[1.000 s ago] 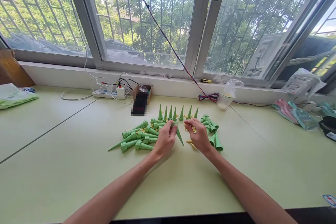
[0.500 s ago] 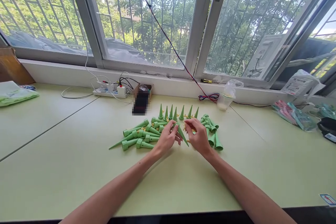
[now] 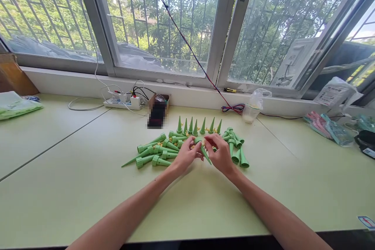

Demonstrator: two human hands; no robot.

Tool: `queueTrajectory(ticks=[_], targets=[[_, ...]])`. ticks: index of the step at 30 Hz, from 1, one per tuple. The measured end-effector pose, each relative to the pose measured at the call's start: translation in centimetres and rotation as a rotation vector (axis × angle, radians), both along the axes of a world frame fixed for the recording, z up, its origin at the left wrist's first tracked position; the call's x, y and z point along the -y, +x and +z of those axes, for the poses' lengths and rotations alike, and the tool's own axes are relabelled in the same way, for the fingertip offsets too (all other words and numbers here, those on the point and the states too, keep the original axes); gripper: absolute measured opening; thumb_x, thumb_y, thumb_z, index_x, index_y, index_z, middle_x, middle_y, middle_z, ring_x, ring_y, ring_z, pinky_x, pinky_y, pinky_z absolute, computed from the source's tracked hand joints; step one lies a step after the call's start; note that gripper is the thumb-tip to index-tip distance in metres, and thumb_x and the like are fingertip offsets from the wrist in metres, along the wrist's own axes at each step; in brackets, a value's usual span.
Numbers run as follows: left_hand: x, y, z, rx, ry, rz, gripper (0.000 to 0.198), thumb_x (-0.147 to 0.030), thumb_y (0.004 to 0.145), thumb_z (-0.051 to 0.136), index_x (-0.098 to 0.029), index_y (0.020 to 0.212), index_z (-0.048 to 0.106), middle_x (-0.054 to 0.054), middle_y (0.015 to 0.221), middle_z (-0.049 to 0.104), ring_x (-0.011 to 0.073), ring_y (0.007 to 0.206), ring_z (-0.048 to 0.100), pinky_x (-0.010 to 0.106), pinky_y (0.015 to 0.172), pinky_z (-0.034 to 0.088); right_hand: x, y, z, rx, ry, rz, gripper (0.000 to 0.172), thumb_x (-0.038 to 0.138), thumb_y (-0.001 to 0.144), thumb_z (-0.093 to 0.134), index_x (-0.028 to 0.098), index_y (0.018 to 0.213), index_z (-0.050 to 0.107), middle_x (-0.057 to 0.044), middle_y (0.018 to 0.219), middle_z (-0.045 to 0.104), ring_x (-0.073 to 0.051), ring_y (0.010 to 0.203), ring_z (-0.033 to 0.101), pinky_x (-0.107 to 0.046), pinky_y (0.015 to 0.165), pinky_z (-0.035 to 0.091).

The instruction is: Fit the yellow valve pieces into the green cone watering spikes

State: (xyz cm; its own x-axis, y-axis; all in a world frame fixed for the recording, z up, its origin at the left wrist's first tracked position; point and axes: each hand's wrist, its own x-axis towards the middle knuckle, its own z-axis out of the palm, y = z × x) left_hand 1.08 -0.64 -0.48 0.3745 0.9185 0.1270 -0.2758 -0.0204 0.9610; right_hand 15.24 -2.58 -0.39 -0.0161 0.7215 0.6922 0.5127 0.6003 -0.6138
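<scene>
My left hand [image 3: 187, 152] is closed around the capped end of a green plastic plant-watering spike [image 3: 206, 155], whose point slants down to the right. Close against the spike's upper part, my right hand [image 3: 218, 150] has its thumb and fingers pinched together. Whatever it holds there is too small and hidden to make out. Several more green spikes [image 3: 145, 161] lie in a loose pile left of my left hand, with small yellow pieces [image 3: 160, 144] among them. To the right of my right hand lies another group of green spikes [image 3: 243, 159].
Behind my hands, several green spikes [image 3: 203, 125] stand upright in a row. Farther back on the table [image 3: 73, 187] are a power strip [image 3: 123, 103], a small cardboard box [image 3: 167, 100], a bundled cable [image 3: 234, 108] and a plastic cup [image 3: 250, 113]. Plastic packets [image 3: 331, 129] lie at right.
My right hand has moved left, its fingertips now close against the held spike. The spike has turned slightly in my left hand, showing more of its cap.
</scene>
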Motion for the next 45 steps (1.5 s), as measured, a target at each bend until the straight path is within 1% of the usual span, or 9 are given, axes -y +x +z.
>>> queueTrajectory(ticks=[4, 9, 14, 19, 25, 30, 36, 41, 45], targets=[[0.11, -0.10, 0.17, 0.017, -0.007, -0.024, 0.035, -0.044, 0.075, 0.069, -0.018, 0.086, 0.049, -0.004, 0.071, 0.055, 0.0091, 0.056, 0.057, 0.030, 0.058, 0.056, -0.03, 0.01, -0.02, -0.007, 0.001, -0.006, 0.014, 0.022, 0.091, 0.050, 0.019, 0.095, 0.063, -0.006, 0.089, 0.061, -0.017, 0.076, 0.060, -0.028, 0.067, 0.053], [0.04, -0.12, 0.08, 0.025, -0.013, -0.030, 0.034, -0.043, 0.075, 0.070, -0.018, 0.086, 0.049, -0.004, 0.071, 0.055, 0.0095, 0.058, 0.057, 0.030, 0.060, 0.057, -0.12, 0.12, 0.00, -0.020, -0.008, -0.011, 0.014, 0.023, 0.092, 0.050, 0.019, 0.095, 0.062, -0.006, 0.089, 0.061, -0.017, 0.077, 0.061, -0.029, 0.069, 0.053], [-0.01, -0.17, 0.03, 0.047, -0.048, -0.044, 0.036, -0.042, 0.074, 0.071, -0.018, 0.088, 0.049, -0.003, 0.072, 0.059, 0.0102, 0.062, 0.058, 0.029, 0.061, 0.056, -0.08, 0.14, 0.09, -0.024, -0.017, -0.021, 0.014, 0.023, 0.092, 0.049, 0.019, 0.095, 0.062, -0.006, 0.088, 0.060, -0.017, 0.077, 0.061, -0.029, 0.069, 0.053], [0.10, -0.24, 0.12, 0.072, -0.070, -0.080, 0.035, -0.041, 0.075, 0.071, -0.018, 0.089, 0.049, -0.001, 0.079, 0.063, 0.0107, 0.066, 0.061, 0.030, 0.065, 0.056, -0.06, 0.17, 0.08, -0.030, -0.010, -0.034, 0.012, 0.020, 0.091, 0.050, 0.019, 0.096, 0.062, -0.006, 0.089, 0.060, -0.017, 0.076, 0.060, -0.029, 0.069, 0.053], [0.32, -0.21, 0.40, 0.054, -0.056, -0.054, 0.037, -0.041, 0.073, 0.073, -0.018, 0.088, 0.048, -0.001, 0.078, 0.062, 0.0107, 0.064, 0.059, 0.030, 0.063, 0.056, -0.03, 0.09, 0.21, -0.051, 0.008, -0.037, 0.011, 0.021, 0.092, 0.050, 0.019, 0.095, 0.061, -0.005, 0.088, 0.059, -0.016, 0.073, 0.059, -0.028, 0.067, 0.052], [0.47, -0.29, 0.62, 0.029, -0.023, -0.045, 0.037, -0.040, 0.073, 0.074, -0.017, 0.087, 0.049, -0.002, 0.075, 0.060, 0.0101, 0.063, 0.056, 0.030, 0.060, 0.057, -0.07, 0.09, 0.20, -0.057, 0.023, -0.049, 0.011, 0.020, 0.091, 0.050, 0.019, 0.095, 0.061, -0.006, 0.090, 0.060, -0.017, 0.078, 0.059, -0.029, 0.069, 0.052], [0.31, -0.41, 0.55, -0.007, 0.046, -0.050, 0.036, -0.041, 0.073, 0.074, -0.017, 0.086, 0.051, -0.001, 0.074, 0.058, 0.0118, 0.065, 0.057, 0.032, 0.061, 0.057, -0.05, 0.08, 0.12, -0.059, 0.028, -0.056, 0.012, 0.020, 0.091, 0.050, 0.019, 0.095, 0.061, -0.006, 0.089, 0.060, -0.017, 0.077, 0.059, -0.029, 0.068, 0.052], [-0.05, -0.52, -0.04, -0.098, 0.138, -0.020, 0.034, -0.038, 0.073, 0.074, -0.017, 0.086, 0.050, -0.002, 0.076, 0.058, 0.0083, 0.054, 0.055, 0.025, 0.054, 0.050, 0.01, 0.06, 0.19, -0.068, 0.035, -0.065, 0.011, 0.021, 0.091, 0.050, 0.019, 0.095, 0.061, -0.005, 0.089, 0.060, -0.017, 0.077, 0.060, -0.029, 0.068, 0.052], [-0.09, -0.55, -0.19, -0.151, 0.173, 0.006, 0.033, -0.038, 0.075, 0.072, -0.018, 0.085, 0.048, -0.004, 0.068, 0.057, 0.0070, 0.050, 0.052, 0.022, 0.052, 0.045, 0.06, 0.01, 0.17, -0.089, 0.042, -0.068, 0.011, 0.021, 0.092, 0.050, 0.019, 0.095, 0.061, -0.005, 0.089, 0.060, -0.016, 0.075, 0.060, -0.029, 0.068, 0.053]])
